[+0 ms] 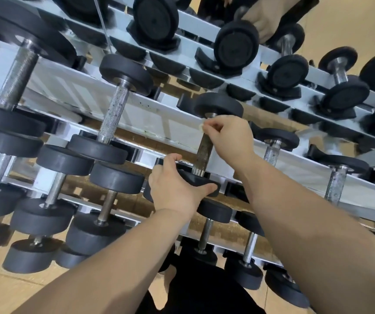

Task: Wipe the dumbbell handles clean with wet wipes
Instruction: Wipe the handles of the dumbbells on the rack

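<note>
Head view: dumbbell [218, 105] on middle rack [136, 114] tier.
Left hand [175, 189]: grips near weight [202, 180].
Right hand [229, 137]: pinches wet wipe [201, 126] at handle [203, 155] top.
Technique: wrap wipe round handle, stroke full length.

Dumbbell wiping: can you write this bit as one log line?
left hand: grips dumbbell head | right hand: pinches wipe at top of handle | phase: wiping

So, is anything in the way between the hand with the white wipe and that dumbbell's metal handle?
Nothing visible. The right hand, pinching the small white wet wipe, is at the top of the knurled grey metal handle. The left hand only grips the dumbbell's near black round end, leaving the handle's length bare.
</note>
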A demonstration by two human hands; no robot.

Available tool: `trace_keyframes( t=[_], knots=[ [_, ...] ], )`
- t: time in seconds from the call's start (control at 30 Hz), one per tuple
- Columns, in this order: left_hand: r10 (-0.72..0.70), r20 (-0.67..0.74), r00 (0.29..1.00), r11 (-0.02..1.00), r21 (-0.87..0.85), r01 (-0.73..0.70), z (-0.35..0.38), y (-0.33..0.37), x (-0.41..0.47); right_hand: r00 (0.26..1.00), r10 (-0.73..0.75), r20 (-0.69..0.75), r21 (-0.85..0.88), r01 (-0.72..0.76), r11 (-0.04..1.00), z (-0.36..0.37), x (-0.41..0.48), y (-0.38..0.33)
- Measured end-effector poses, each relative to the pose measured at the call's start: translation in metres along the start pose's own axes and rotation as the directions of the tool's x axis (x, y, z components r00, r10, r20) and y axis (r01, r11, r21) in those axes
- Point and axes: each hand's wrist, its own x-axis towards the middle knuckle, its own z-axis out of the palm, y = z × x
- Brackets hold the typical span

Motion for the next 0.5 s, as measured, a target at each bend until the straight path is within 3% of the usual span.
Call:
trace_keyframes(
  t=[0.07, 0.23, 0.37, 0.5],
  knots=[
    [0.012, 0.018, 1.000, 1.000, -0.013, -0.011, -0.002, -0.001, 0.001, 0.999, 0.035, 0.028, 0.083, -0.037, 0.996, 0.003, -0.010, 0.001],
    [-0.008, 0.018, 1.000, 0.986, -0.167, 0.011, -0.005, -0.021, 0.009, 0.942, 0.004, 0.335, 0.372, -0.136, 0.918, 0.013, -0.059, 0.014],
    [-0.049, 0.078, 0.996, 0.983, -0.171, 0.061, -0.015, -0.029, 0.013, 0.974, -0.014, 0.225, 0.464, -0.095, 0.881, 0.031, -0.045, 0.015],
    [-0.049, 0.157, 0.986, 0.994, -0.088, 0.063, -0.027, -0.022, 0.011, 0.973, 0.195, 0.119, 0.669, -0.224, 0.709, 0.034, -0.018, 0.012]
  ],
)
